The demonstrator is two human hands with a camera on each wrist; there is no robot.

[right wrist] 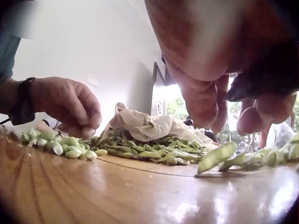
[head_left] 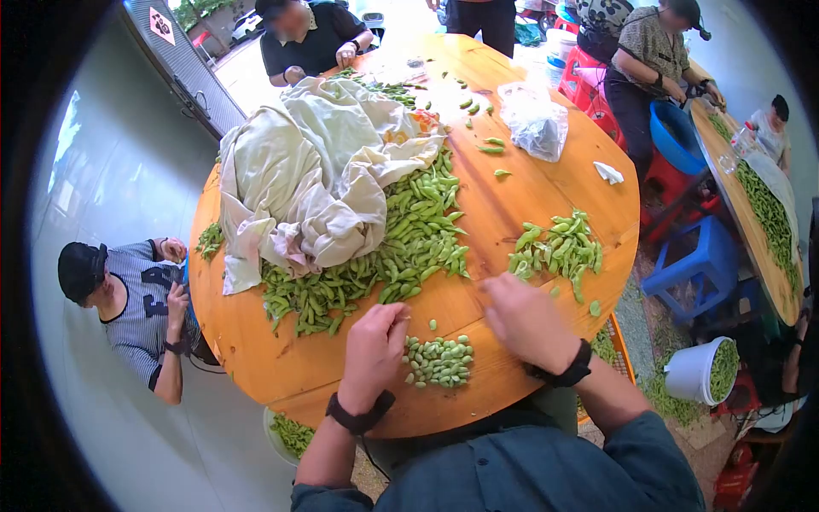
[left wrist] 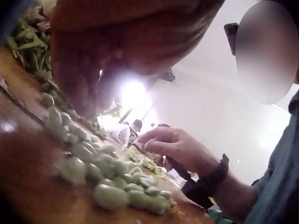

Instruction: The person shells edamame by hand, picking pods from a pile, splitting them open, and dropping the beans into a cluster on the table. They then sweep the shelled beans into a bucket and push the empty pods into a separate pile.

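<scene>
Shelled green beans (head_left: 439, 362) lie in a loose pile near the table's front edge. My left hand (head_left: 373, 352) is just left of them, fingers bent and tips close together; whether something small is between them cannot be told. In the right wrist view, the left hand (right wrist: 70, 105) hangs low over the beans (right wrist: 60, 143). My right hand (head_left: 533, 320), blurred, is right of the beans, below a small heap of pods (head_left: 559, 247). Its fingers hang apart and loosely bent above the table in the right wrist view, with no held object visible.
A large heap of pods (head_left: 418, 226) lies beyond my hands, partly under a crumpled pale cloth (head_left: 299, 171). A plastic bag (head_left: 536, 119) and white tissue (head_left: 608, 173) are farther back. People sit around the round table (head_left: 478, 299); a white bucket (head_left: 689, 375) stands at right.
</scene>
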